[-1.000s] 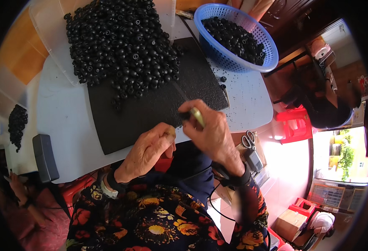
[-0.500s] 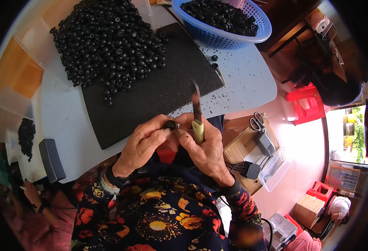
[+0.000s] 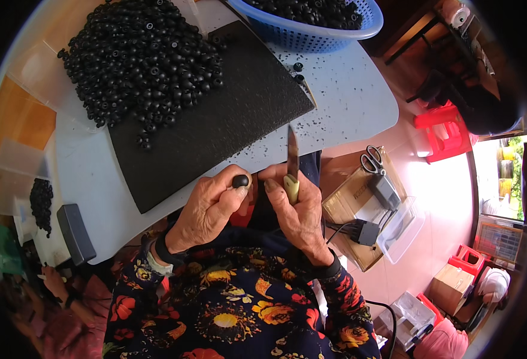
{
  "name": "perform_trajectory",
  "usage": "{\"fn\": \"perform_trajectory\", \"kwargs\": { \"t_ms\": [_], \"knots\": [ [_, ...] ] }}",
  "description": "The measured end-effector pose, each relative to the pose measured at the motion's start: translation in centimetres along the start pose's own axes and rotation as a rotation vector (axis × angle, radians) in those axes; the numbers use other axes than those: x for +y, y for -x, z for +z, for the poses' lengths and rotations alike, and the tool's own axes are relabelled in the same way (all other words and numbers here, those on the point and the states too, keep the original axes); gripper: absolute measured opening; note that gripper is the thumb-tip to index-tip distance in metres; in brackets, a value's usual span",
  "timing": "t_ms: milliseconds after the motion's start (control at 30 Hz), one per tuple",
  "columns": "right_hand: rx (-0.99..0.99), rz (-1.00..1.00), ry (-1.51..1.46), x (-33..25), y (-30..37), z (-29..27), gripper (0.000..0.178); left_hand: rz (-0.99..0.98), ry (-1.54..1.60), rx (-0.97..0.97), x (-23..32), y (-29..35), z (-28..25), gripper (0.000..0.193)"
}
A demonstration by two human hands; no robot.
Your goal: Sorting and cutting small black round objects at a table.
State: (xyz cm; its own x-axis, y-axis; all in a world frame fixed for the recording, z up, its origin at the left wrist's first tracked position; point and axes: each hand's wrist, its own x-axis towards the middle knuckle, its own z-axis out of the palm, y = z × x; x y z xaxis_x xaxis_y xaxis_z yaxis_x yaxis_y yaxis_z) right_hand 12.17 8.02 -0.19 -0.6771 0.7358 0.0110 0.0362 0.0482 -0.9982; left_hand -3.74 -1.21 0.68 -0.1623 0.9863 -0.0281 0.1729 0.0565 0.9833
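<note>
My left hand [image 3: 206, 206] pinches a small round black part [image 3: 240, 180] between thumb and forefinger, just in front of the table's near edge. Close beside it, my right hand [image 3: 296, 209] is closed round the pale yellow-green handle of a knife [image 3: 292, 157], its blade pointing up and away from me. Ahead of both hands a black mat [image 3: 203, 128] lies on the table. A large heap of like black parts [image 3: 144, 66] covers the mat's far left part. Tiny black scraps are strewn along the mat's near right edge.
A blue perforated basket [image 3: 311, 37] full of black parts stands at the far right of the pale table [image 3: 359, 102]. At left are a dark grey box [image 3: 75, 233] and a smaller pile of parts [image 3: 42, 203]. Scissors [image 3: 371, 160] lie on a carton right. Another person's hand [image 3: 54, 281] shows lower left.
My hands have drawn apart, and the knife has come away from the black part. The part now shows its smooth round side. The view has shifted slightly.
</note>
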Motion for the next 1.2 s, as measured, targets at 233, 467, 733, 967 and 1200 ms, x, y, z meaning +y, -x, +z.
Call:
{"fn": "perform_trajectory", "kwargs": {
  "t_ms": [233, 467, 733, 967, 1200],
  "knots": [
    [0.032, -0.075, -0.116, -0.1, 0.5, 0.7, 0.012, 0.016, -0.061, -0.025, 0.1, 0.1, 0.7, 0.021],
    [0.004, 0.086, -0.294, 0.0, 0.5, 0.9, 0.015, 0.129, -0.281, -0.028, 0.4, 0.0, 1.0, 0.013],
    [0.01, 0.217, -0.443, -0.1, 0.7, 0.5, 0.015, 0.259, -0.355, 0.045, -0.2, -0.1, 1.4, 0.013],
    [-0.021, -0.05, 0.2, 1.0, 1.2, -0.5, 0.014, 0.048, -0.121, 0.003, 0.3, 0.2, 1.0, 0.011],
    [-0.075, -0.203, 0.325, 0.8, 1.3, -0.2, 0.024, 0.039, -0.136, -0.031, -0.7, 0.2, 0.7, 0.013]
  ]
}}
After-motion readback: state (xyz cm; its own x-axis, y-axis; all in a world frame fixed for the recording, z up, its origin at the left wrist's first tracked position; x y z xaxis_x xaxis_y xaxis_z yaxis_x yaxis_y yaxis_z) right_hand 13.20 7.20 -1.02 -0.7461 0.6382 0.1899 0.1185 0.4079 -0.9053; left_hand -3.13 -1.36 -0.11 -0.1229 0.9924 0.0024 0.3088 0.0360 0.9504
